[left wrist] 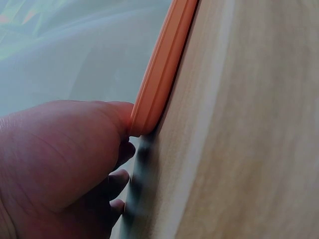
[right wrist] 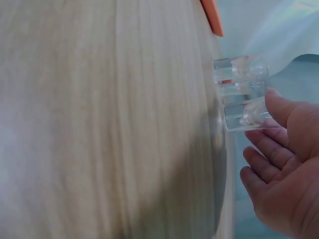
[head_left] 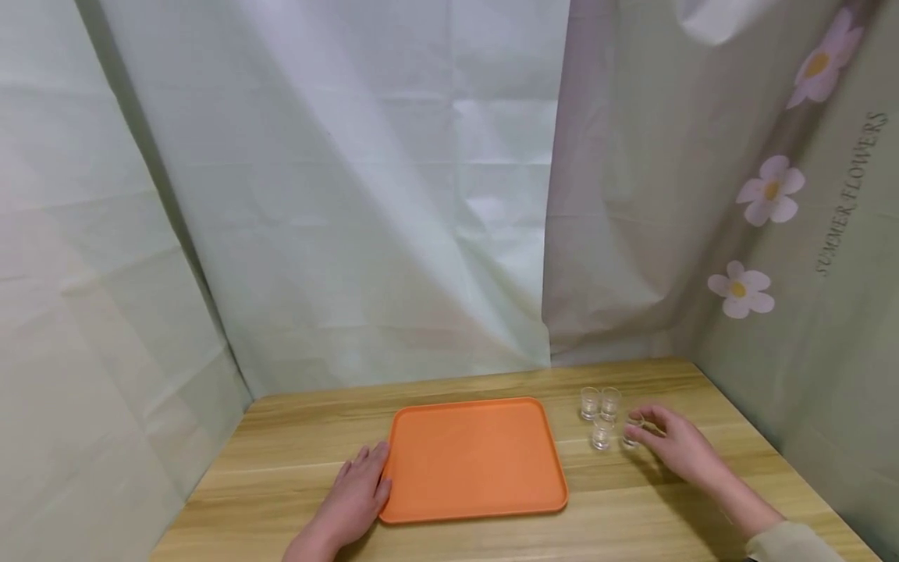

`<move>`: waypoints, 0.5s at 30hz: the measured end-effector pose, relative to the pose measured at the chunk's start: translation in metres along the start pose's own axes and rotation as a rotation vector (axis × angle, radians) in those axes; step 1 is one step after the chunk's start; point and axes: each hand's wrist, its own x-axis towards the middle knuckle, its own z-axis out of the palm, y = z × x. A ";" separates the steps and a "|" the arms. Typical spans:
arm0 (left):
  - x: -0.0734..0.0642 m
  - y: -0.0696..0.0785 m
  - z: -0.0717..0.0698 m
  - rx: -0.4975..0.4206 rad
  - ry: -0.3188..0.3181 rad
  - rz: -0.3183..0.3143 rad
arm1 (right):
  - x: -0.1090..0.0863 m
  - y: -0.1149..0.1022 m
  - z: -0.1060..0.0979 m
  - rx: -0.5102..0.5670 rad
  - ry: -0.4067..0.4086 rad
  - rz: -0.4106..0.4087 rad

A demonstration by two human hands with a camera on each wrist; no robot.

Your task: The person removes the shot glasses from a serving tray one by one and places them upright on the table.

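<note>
An orange tray lies flat on the table. At its left edge rests my left hand, its thumb touching the rim near the corner and the other fingers lying beside the tray. To the right of the tray, my right hand holds a clear shot glass near its top between thumb and fingers; the glass stands upright on the wood. The right wrist view shows its thumb at the glass's rim. Close by stand three more clear shot glasses, a front one and two behind.
The wood-grain table extends around the tray. Pale green curtains hang behind it and along both sides. The right curtain carries printed flowers and lettering.
</note>
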 end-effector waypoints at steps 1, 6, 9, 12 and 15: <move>-0.001 0.000 0.001 -0.001 0.002 0.003 | 0.000 0.000 0.001 0.001 -0.002 0.000; -0.003 0.000 0.003 -0.004 0.018 0.028 | 0.000 -0.001 0.002 0.003 -0.012 0.003; -0.002 0.002 0.000 -0.003 0.010 0.025 | 0.000 -0.001 0.003 -0.008 -0.008 0.005; -0.001 0.003 -0.002 -0.001 0.000 0.011 | 0.001 -0.002 0.003 -0.011 0.000 0.003; 0.000 0.004 -0.003 0.007 -0.007 0.002 | 0.002 -0.003 0.004 -0.011 0.005 0.002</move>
